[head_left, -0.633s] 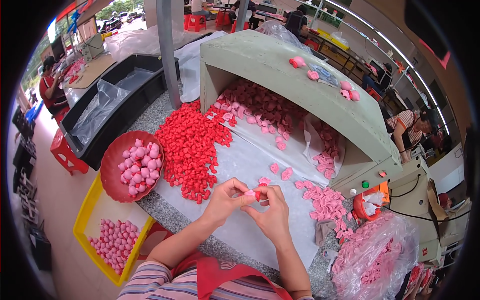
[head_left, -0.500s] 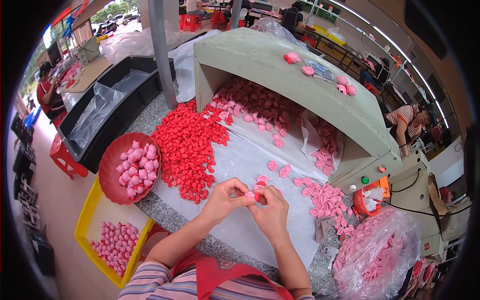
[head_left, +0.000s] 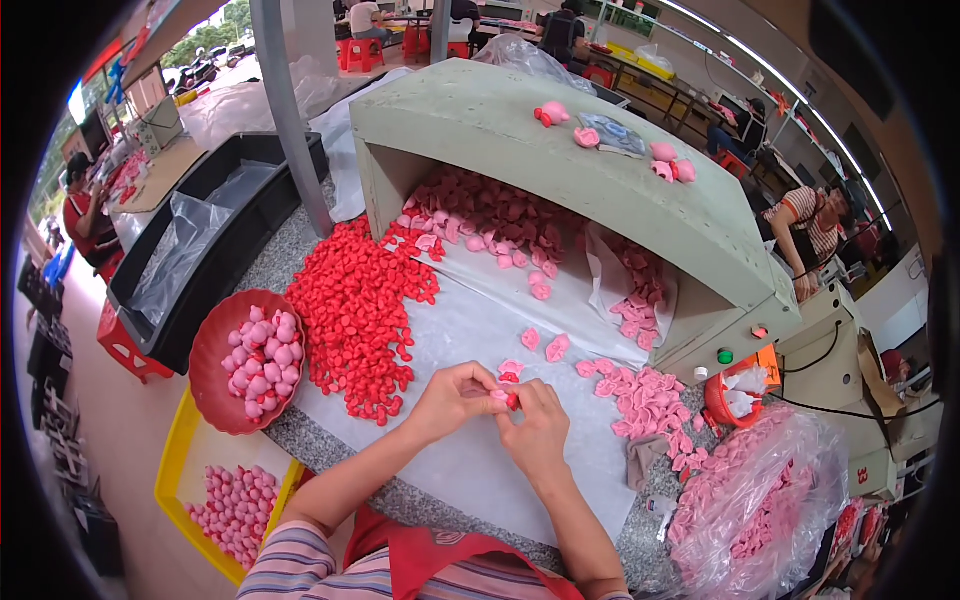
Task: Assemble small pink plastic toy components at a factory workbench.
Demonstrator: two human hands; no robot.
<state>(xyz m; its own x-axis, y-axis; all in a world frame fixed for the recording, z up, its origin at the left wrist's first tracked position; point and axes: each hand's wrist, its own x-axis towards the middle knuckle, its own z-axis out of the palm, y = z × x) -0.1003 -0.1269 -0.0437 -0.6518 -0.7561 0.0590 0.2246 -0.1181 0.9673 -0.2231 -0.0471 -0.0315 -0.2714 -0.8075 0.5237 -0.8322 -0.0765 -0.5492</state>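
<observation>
Above the white sheet (head_left: 450,330), my left hand (head_left: 450,400) pinches a small pink plastic piece (head_left: 499,396) between thumb and fingers. My right hand (head_left: 538,428) meets it there, its fingertips closed on a small red piece (head_left: 514,401) against the pink one. Fingers partly hide how the two fit together. Just beyond my fingertips, a pink piece (head_left: 509,368) lies on the sheet with a bit of red at its near edge. Left of my hands spreads a heap of small red pieces (head_left: 350,310); to the right is a pile of thin, curved pink pieces (head_left: 645,400).
A grey-green metal hood (head_left: 540,130) stands behind, pink pieces inside. At left are a red bowl (head_left: 205,350) of pink-and-red pieces, a black tray (head_left: 235,160) and a yellow tray (head_left: 172,480). A clear plastic bag (head_left: 800,470) of pink pieces lies right; an orange-red cup (head_left: 718,400) stands nearby.
My view has shifted slightly, so the bench things sit a little further left. Both hands stay together on the pink and red pieces, with only small finger movement.
</observation>
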